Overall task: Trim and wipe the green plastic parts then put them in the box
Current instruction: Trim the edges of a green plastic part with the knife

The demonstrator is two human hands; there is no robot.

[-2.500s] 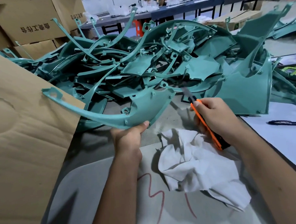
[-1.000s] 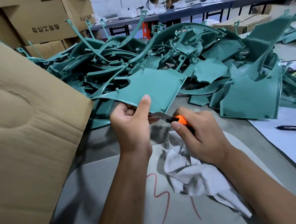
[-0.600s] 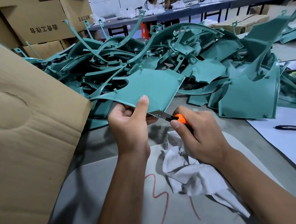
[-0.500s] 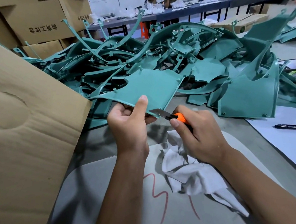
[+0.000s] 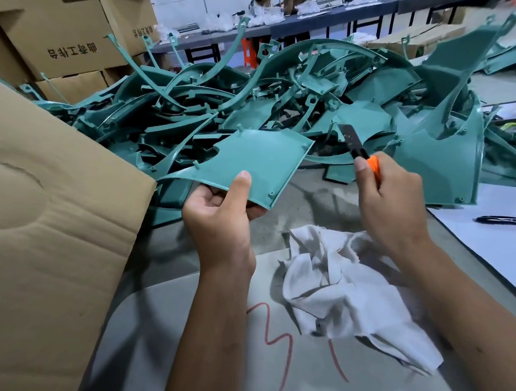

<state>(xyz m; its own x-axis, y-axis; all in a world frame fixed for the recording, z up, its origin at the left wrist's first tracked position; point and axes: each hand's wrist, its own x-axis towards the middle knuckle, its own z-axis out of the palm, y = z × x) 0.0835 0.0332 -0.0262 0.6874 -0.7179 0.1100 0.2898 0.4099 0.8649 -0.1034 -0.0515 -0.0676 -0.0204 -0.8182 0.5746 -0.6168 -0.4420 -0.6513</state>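
My left hand (image 5: pixel 218 216) grips a flat green plastic part (image 5: pixel 260 159) by its near edge, thumb on top, holding it above the table. My right hand (image 5: pixel 392 196) holds an orange utility knife (image 5: pixel 361 149) with the blade pointing up and away, off to the right of the part and clear of it. A crumpled white cloth (image 5: pixel 343 283) lies on the table below both hands. Behind them sits a big pile of green plastic parts (image 5: pixel 274 88). The cardboard box (image 5: pixel 41 232) stands at the left, its flap toward me.
A black pen (image 5: pixel 507 221) lies on white paper at the right. Stacked cardboard boxes (image 5: pixel 60 41) stand at the back left. A grey mat (image 5: pixel 175 351) with red marks covers the near table. People sit at a far table.
My right hand has lifted the knife away from the part's near edge, up and to the right. My left hand still holds the same part.
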